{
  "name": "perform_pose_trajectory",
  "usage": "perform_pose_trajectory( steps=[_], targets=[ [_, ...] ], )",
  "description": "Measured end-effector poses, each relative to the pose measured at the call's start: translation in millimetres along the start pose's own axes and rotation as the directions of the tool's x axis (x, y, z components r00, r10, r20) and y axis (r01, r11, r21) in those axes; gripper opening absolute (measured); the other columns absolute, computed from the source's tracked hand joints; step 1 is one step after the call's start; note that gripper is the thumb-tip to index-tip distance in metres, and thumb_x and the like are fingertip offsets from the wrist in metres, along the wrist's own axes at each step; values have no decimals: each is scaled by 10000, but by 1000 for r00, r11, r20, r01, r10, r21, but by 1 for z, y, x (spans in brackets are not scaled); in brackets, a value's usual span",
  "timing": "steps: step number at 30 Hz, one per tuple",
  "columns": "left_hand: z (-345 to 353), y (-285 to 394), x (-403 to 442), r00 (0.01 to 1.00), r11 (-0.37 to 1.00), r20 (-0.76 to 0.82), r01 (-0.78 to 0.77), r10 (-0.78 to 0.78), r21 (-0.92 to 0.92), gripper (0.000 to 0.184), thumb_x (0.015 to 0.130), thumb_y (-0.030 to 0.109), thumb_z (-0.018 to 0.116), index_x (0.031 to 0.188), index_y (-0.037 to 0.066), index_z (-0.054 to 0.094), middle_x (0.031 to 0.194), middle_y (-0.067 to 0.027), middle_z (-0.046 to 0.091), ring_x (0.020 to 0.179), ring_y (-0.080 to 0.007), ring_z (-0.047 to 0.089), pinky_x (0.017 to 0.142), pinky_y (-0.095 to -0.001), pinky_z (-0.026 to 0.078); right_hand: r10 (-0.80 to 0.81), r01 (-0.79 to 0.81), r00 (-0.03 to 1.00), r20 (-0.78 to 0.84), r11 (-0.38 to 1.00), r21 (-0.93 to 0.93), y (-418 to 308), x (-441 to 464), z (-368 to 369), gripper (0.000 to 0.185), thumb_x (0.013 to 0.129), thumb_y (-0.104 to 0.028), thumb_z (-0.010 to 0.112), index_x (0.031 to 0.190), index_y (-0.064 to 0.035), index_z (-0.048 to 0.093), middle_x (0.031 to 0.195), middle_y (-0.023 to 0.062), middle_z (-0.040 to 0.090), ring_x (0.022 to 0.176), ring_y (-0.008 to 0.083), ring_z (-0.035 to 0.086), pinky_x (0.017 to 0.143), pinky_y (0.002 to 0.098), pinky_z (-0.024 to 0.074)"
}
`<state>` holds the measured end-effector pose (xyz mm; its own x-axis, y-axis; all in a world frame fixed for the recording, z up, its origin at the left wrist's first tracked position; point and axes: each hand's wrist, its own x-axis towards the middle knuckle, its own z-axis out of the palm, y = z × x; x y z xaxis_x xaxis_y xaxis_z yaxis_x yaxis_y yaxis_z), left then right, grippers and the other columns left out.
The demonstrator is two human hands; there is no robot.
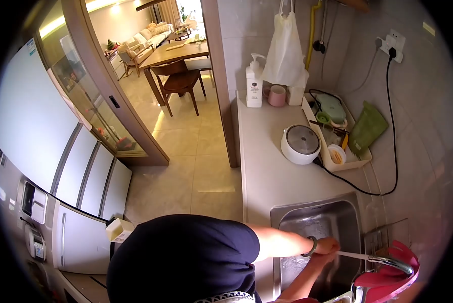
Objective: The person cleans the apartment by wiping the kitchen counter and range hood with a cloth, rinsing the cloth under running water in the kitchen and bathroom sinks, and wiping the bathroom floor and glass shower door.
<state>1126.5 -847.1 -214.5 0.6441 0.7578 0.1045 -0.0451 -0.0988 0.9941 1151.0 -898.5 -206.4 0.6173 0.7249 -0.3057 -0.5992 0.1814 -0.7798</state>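
head cam, the only view: the left hand and right hand are together over the stainless steel sink, touching each other right where the water stream lands. there's a bangle on the left wrist, and the right hand is partly covered. fingers overlap and look tiny here, so i can't tell if they're curled, flat or gripping each other. can't make out anything held between them either.

the stream comes across from the chrome faucet spout, with what look like pink rubber gloves bunched around it.

to do this bit well, imo: sit the hands low in the sink so splash stays off the countertop, and turn them so water gets the backs and between the fingers. i'd slide that bangle up a touch, water could sit under it. also mind the drips: the white electric pot is near the sink and its black power cord crosses the countertop near the sink's corner.
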Motion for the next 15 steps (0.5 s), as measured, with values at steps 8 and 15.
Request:
perform_pose_trajectory(
  steps=[8,15],
  targets=[
    [-12,47,-18,960,842,233,251,-154,-478,368,897,374,527,1040,45,608,996,-56,635,899,-149,571,751,-317,450,-114,128,992,60,931,-341,-20,32,-40,407,952,-320,395,1223,-42,516,1059,74,574,937,180,566,784,276,454],
    [15,-22,-7,985,996,-173,17,-2,87,339,929,362,454,989,70,613,833,-137,624,861,-316,593,816,-403,441,211,-310,905,369,922,233,-29,-33,7,353,962,-267,420,1252,-77,481,1169,55,527,1050,179,510,934,316,393]
  ],
)
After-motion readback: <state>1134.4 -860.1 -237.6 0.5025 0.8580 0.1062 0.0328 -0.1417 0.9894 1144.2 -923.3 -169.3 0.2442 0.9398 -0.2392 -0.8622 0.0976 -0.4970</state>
